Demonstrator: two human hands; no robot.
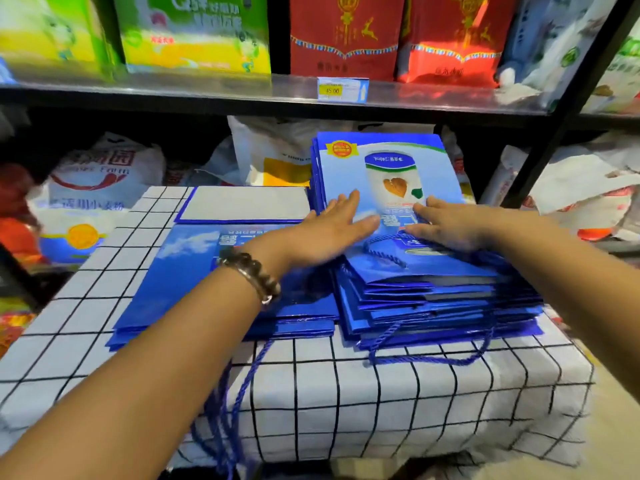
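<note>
A thick stack of flat blue paper gift bags [398, 174] lies on the right of a table covered with a white black-grid cloth [346, 393]. Blue cord handles [384, 251] trail from it. My left hand [332, 226], with a bead bracelet on its wrist, lies flat with straight fingers on the top bag. My right hand [450, 223] presses flat on the same bag, beside the left. A lower pile of the same blue bags [187, 271] lies to the left, under my left forearm.
A bag lying white side up [242, 202] sits at the table's back left. Behind stands a dark shelf [207, 91] with a price tag [341, 90], green and red boxes above, white sacks [100, 174] below. A black upright post [554, 133] rises at right.
</note>
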